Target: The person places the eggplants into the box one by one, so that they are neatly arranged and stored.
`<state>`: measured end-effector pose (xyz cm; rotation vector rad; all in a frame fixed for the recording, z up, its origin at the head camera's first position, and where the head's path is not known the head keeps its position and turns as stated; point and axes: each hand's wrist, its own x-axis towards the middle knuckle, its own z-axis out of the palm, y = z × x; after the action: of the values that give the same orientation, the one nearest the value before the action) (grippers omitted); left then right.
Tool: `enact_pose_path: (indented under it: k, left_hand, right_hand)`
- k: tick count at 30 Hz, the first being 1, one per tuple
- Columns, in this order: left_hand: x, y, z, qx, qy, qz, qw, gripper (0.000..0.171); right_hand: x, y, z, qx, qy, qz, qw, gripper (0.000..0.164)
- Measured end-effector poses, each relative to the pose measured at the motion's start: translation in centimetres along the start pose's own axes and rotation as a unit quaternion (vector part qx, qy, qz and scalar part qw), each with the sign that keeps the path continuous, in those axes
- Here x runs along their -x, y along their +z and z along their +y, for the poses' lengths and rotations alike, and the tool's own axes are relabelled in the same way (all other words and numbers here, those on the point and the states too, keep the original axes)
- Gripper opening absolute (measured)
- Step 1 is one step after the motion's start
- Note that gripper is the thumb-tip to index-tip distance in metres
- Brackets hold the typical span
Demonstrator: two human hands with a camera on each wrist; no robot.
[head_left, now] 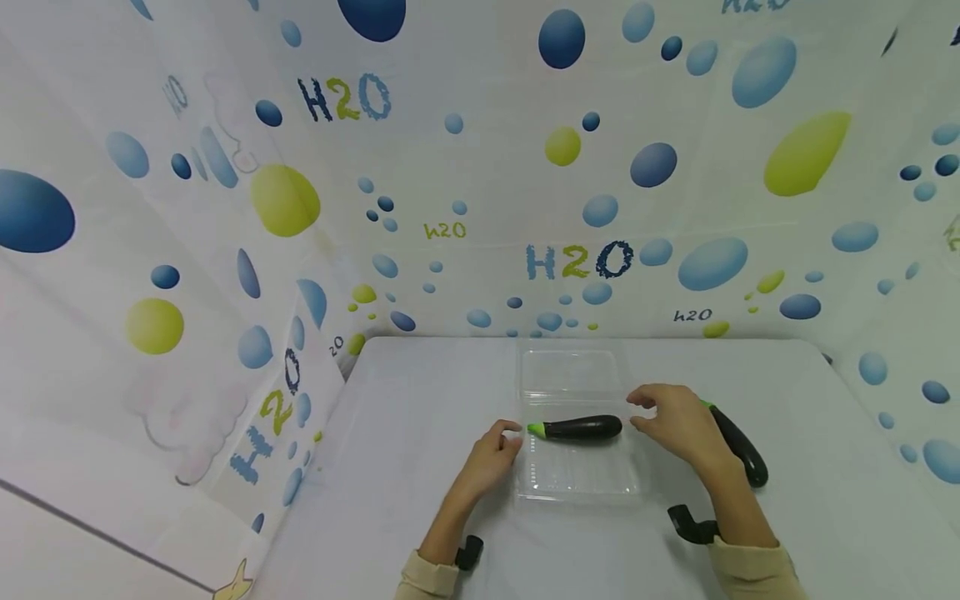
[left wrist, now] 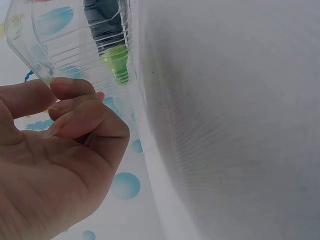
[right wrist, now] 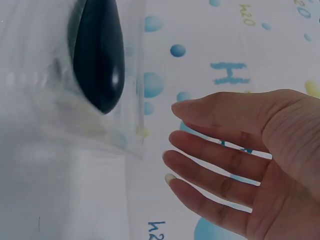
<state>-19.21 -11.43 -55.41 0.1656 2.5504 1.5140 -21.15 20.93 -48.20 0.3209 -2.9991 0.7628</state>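
A dark eggplant (head_left: 583, 428) with a green stem end lies crosswise in an opened clear plastic container (head_left: 585, 490). In the left wrist view, its green tip (left wrist: 117, 62) shows through the ribbed wall. At the container's left edge, my left hand (head_left: 491, 462) pinches the rim between thumb and curled fingers. My right hand (head_left: 678, 425) is apart from the container's right side, fingers extended and holding nothing; the right wrist view shows a gap between its fingertips and the eggplant's rounded end (right wrist: 100, 65). Another eggplant (head_left: 738, 446) lies right of my right hand, partly hidden by the forearm.
The container's lid half (head_left: 570, 360) lies folded back toward the wall. A white table (head_left: 420, 392) spreads around it. Behind stands a white curtain (head_left: 487, 167) printed with blue and green drops and H2O lettering.
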Motion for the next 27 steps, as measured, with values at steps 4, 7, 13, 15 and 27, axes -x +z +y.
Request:
enact_pose_path:
  k: [4, 7, 13, 15, 27]
  left_hand:
    - [0.1, -0.1, 0.1, 0.000, 0.004, 0.001, 1.0000, 0.036]
    - [0.1, -0.1, 0.2, -0.002, 0.005, 0.003, 1.0000, 0.037]
    - [0.1, -0.1, 0.1, -0.005, 0.006, 0.004, 1.0000, 0.036]
    - [0.0, -0.1, 0.0, -0.005, 0.005, 0.004, 1.0000, 0.036]
    - [0.0, 0.1, -0.3, -0.004, -0.002, 0.001, 1.0000, 0.036]
  right_hand:
    - [0.6, 0.0, 0.9, 0.005, 0.009, 0.024, 1.000, 0.031]
    - [1.0, 0.1, 1.6, 0.001, 0.020, 0.037, 0.999, 0.031]
    - [1.7, 0.1, 3.0, -0.007, 0.051, 0.060, 0.997, 0.031]
    - [2.0, 0.1, 3.3, -0.010, 0.062, 0.072, 0.995, 0.032]
    - [3.7, -0.2, 4.5, -0.038, 0.138, 0.094, 0.985, 0.042]
